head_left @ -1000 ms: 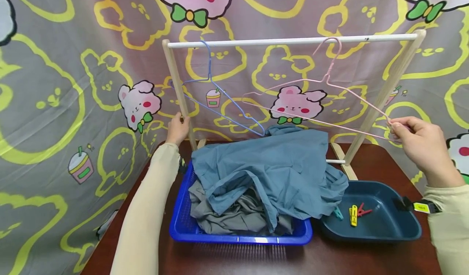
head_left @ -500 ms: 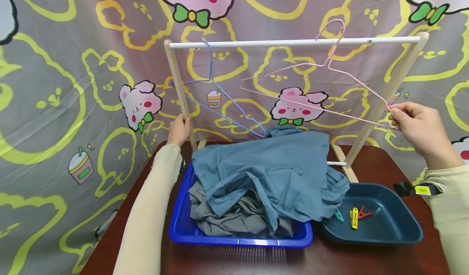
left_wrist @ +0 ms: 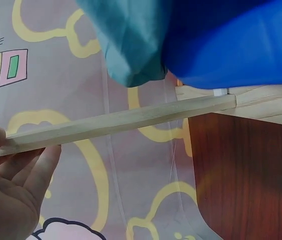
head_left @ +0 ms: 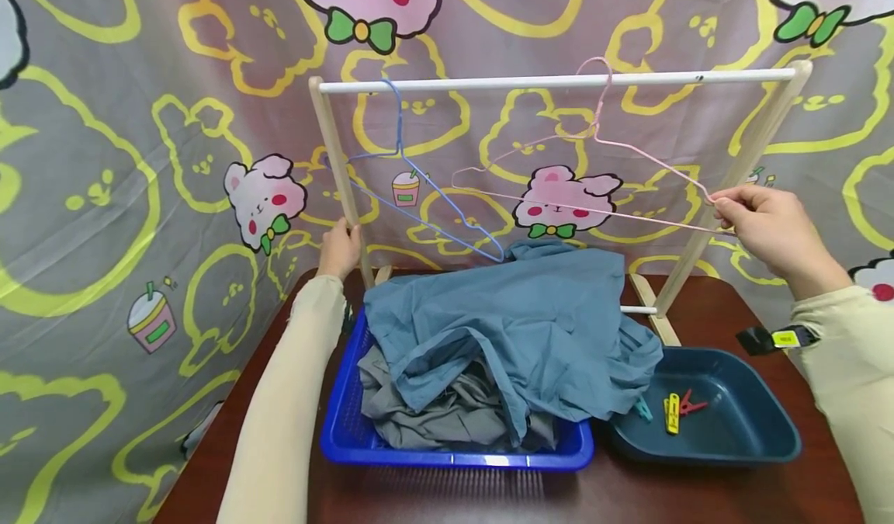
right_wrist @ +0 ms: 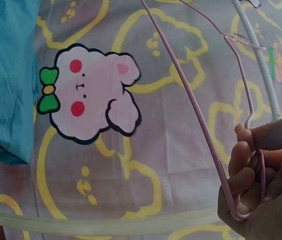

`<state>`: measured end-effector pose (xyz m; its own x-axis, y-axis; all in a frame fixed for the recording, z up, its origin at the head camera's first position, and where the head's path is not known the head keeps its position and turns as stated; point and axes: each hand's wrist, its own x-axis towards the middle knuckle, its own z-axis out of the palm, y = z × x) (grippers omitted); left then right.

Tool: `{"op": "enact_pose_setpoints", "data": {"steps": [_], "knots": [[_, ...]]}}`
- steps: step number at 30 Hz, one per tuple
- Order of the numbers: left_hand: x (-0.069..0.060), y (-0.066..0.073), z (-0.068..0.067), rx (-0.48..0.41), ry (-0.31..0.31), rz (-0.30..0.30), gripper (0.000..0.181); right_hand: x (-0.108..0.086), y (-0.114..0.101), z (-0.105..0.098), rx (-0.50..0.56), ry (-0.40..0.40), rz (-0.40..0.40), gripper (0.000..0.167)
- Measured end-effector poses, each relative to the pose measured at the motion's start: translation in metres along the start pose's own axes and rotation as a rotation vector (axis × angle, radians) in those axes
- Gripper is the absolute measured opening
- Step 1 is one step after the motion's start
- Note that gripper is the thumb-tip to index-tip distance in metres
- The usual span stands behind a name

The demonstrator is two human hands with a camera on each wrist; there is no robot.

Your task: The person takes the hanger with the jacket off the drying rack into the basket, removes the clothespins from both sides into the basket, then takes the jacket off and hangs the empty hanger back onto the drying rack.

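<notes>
My left hand [head_left: 340, 249] holds the left wooden upright [head_left: 342, 167] of a small clothes rack; in the left wrist view the fingers and thumb lie on either side of that post. At the right, my right hand [head_left: 775, 233] grips one end of a pink wire hanger [head_left: 649, 154]. The curl of its hook rises above the white rail [head_left: 489, 82], and the stem crosses in front; whether the hook rests on the rail I cannot tell. In the right wrist view the fingers curl around the hanger's corner [right_wrist: 241, 216]. A blue hanger [head_left: 436, 190] hangs on the rail's left part.
A blue basket [head_left: 447, 457] holds blue-grey cloth [head_left: 524, 307] over grey cloth [head_left: 447, 407], in front of the rack. Right of it stands a dark plastic basin [head_left: 740, 407] with yellow [head_left: 672, 414], red and teal clothespins. A patterned curtain [head_left: 174, 221] hangs behind the brown table [head_left: 482, 501].
The pink hanger rose, its hook lifting above the rail, then moved left and slightly down at the hook. My right hand went up, then left with it. My left hand stays on the upright.
</notes>
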<state>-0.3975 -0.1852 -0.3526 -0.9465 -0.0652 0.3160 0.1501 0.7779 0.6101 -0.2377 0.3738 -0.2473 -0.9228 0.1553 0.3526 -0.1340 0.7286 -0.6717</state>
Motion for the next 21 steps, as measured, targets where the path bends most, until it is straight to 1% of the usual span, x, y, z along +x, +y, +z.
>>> {"op": "enact_pose_setpoints", "data": {"steps": [2,4,7,10,13,17,21], "knots": [[0.0,0.0,0.0,0.001,0.004,0.0,0.031,0.002,-0.002,0.005,-0.049,-0.013,-0.011,0.036],[0.001,-0.001,0.001,0.006,0.007,-0.001,0.03,0.004,-0.004,0.01,-0.078,-0.025,-0.022,0.041],[0.001,-0.002,0.0,0.008,0.013,0.006,0.03,0.008,-0.007,0.017,-0.096,-0.028,-0.032,0.041],[0.001,-0.003,0.0,0.01,0.015,0.005,0.031,0.013,-0.011,0.024,-0.088,-0.033,-0.054,0.04],[-0.001,-0.001,-0.002,0.007,0.007,0.006,0.032,0.015,-0.013,0.031,-0.095,-0.047,-0.071,0.039],[-0.004,0.003,-0.005,0.004,0.002,0.016,0.03,0.016,-0.012,0.038,-0.101,-0.105,-0.085,0.04],[-0.005,0.005,-0.005,-0.009,-0.001,0.001,0.029,0.016,-0.011,0.045,-0.083,-0.156,-0.102,0.041]]}}
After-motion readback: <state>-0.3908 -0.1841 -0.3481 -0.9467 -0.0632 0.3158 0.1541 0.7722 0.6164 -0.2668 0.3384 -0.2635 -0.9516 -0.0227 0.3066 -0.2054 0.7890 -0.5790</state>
